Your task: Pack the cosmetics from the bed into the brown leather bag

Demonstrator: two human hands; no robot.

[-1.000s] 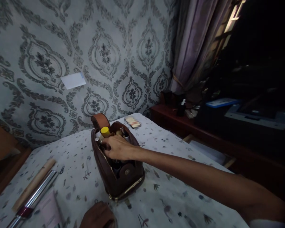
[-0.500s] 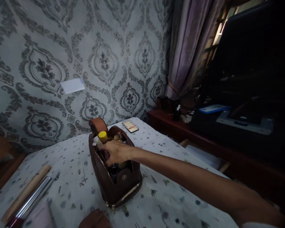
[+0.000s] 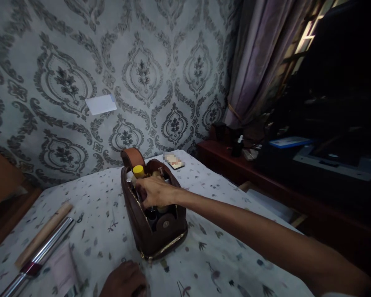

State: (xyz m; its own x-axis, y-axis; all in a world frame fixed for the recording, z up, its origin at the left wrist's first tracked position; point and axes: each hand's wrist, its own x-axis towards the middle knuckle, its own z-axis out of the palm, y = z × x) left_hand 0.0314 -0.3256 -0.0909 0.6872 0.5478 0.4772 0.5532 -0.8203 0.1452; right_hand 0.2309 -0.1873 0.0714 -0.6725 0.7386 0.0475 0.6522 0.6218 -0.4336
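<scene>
A dark brown zippered toiletry bag (image 3: 132, 222) stands unzipped on the patterned bedsheet (image 3: 99, 247). My right hand (image 3: 156, 190) reaches down into it, fingers curled among bottles and tubes; the fingertips and whatever they hold are hidden. A yellow cap (image 3: 138, 171) pokes up beyond the hand, with a small silver cap (image 3: 129, 181) by the bag's left rim. Close to the bag's near end, my left hand (image 3: 125, 280) rests on the sheet, fingers curled in, with nothing seen in it. To the left lie a tan stick (image 3: 45, 235), a silver tube (image 3: 52, 241) and a pale pink squeeze tube (image 3: 63, 268).
A flat card-like item (image 3: 174, 162), partly blurred out, lies behind the bag near the wall. On the right is a reddish-brown wooden ledge (image 3: 213, 150) with a small dark bottle (image 3: 237, 147). A brown panel (image 3: 3, 177) borders the left side.
The camera view has shifted slightly, so the bag sits a little further right in it. My right hand stays inside the bag. More of my left hand now shows.
</scene>
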